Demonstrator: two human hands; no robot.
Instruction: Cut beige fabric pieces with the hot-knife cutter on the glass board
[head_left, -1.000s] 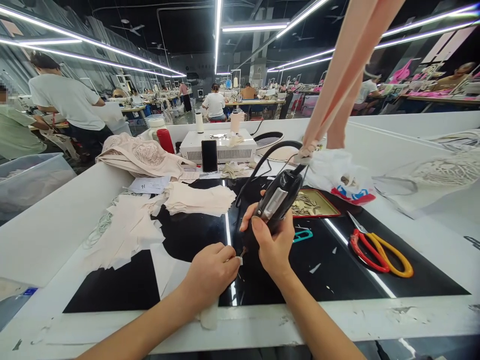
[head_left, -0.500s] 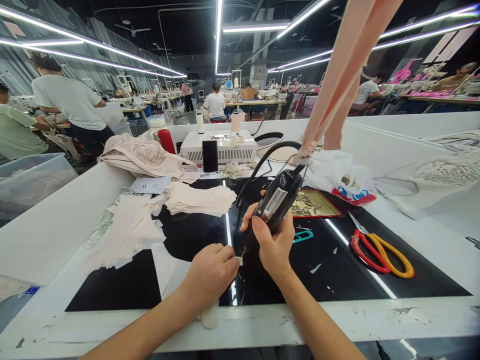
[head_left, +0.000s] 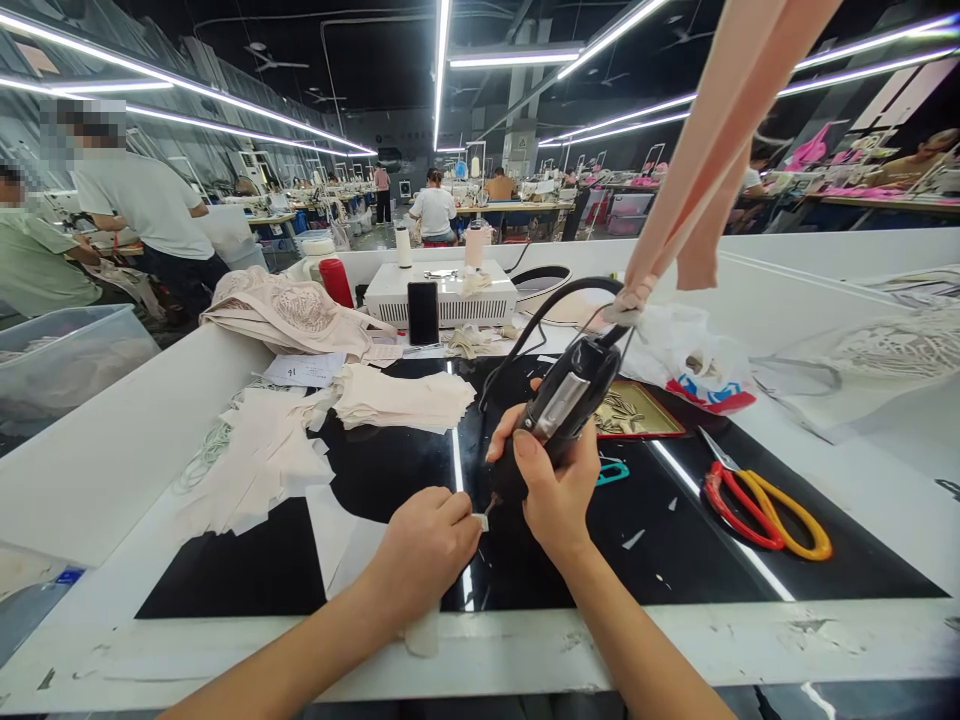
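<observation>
My right hand (head_left: pixel 555 480) is wrapped round a black handheld tool (head_left: pixel 562 400), tilted with its thin tip pointing down and left. A cable and a knotted pink fabric strap (head_left: pixel 690 190) run up from its top end. My left hand (head_left: pixel 431 550) is closed low over the black mat (head_left: pixel 397 465), pinching a small pale piece of fabric (head_left: pixel 480 521) that pokes out by the fingertips. The tool's tip is at or very near this piece; contact is unclear. Pale fabric (head_left: pixel 422 635) hangs below my left hand at the table's edge.
Stacked cream fabric pieces (head_left: pixel 405 398) and looser ones (head_left: pixel 259 460) lie left. Behind are a phone (head_left: pixel 423 313), a white box (head_left: pixel 442 295) and lace bras (head_left: pixel 289 310). Right are a metal-parts tray (head_left: pixel 645 410), a teal cutter (head_left: pixel 612 472) and scissors (head_left: pixel 765 500). People work beyond.
My right hand and the tool have shifted slightly right, and the strap has swung right. My left hand stays nearly in place, still pinching the fabric. The view has moved a little.
</observation>
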